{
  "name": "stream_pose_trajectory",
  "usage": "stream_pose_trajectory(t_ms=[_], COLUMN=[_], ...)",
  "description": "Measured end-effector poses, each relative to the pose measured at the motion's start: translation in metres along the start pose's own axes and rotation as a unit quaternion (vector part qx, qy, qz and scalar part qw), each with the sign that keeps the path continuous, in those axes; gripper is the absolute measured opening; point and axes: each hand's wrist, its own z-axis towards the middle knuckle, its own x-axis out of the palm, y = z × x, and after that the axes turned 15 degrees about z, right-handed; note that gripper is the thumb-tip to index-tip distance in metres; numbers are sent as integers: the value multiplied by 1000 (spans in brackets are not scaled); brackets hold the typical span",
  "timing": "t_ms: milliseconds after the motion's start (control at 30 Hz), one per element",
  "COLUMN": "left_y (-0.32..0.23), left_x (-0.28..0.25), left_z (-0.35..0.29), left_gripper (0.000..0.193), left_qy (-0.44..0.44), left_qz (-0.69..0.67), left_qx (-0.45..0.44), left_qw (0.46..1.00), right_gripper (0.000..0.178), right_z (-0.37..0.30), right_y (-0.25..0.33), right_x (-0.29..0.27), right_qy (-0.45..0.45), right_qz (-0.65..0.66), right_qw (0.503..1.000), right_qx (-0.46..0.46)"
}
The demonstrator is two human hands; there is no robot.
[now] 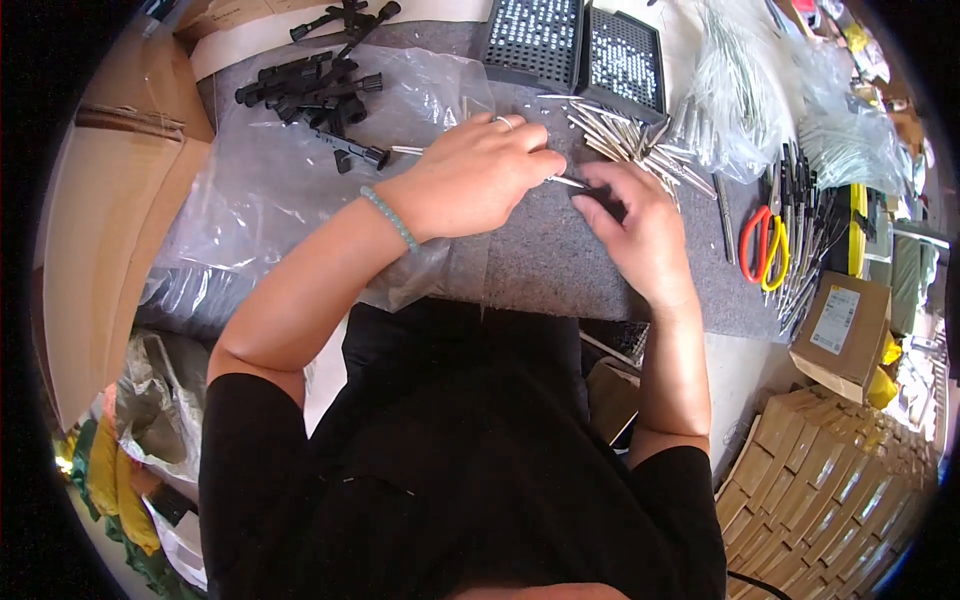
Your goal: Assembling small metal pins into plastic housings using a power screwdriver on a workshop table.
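Note:
Both my hands meet over the grey cloth-covered table (540,260). My left hand (475,175), a ring on one finger, pinches a thin silver metal rod (569,182) between thumb and fingertips. The fingers of my right hand (640,215) close round the rod's other end, where something dark shows; its shape is mostly hidden. Another slim silver piece (405,150) sticks out beyond my left hand; whether that hand holds it, I cannot tell. Just past my right hand lies a loose pile of silver rods (615,135).
Black tubular parts (310,90) lie on a clear plastic bag (220,200) at left. Two black trays (535,50) of small pieces stand behind. At right are red-and-yellow-handled cutters (755,245), bagged thin strands (730,90), a small carton (840,325) and stacked cardboard (830,480).

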Motion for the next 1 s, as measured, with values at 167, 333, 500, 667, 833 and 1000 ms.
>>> stream_pose_trajectory(t_ms=[167, 333, 500, 667, 833, 1000], left_y=[-4, 3, 5, 9, 8, 9], left_x=[11, 15, 10, 12, 8, 12], left_z=[7, 21, 23, 24, 23, 23], left_gripper=[21, 21, 20, 21, 22, 21], left_qy=[-21, -8, 14, 14, 18, -7], left_qz=[-24, -34, -57, -84, -80, -76], left_qx=[-29, -36, -32, -30, -19, -4], left_qw=[999, 999, 998, 996, 996, 997], right_gripper=[11, 17, 31, 36, 74, 50], right_z=[9, 15, 12, 26, 111, 173], right_y=[-9, -15, -23, -4, 14, 62], right_x=[10, 9, 10, -21, -79, -85], right_qy=[-58, -59, -79, -186, -140, -132], right_qz=[-3, 44, 82, 204, 280, 394], right_qw=[997, 997, 992, 958, 929, 874], right_qx=[-43, 10, 48, 78, -195, -250])
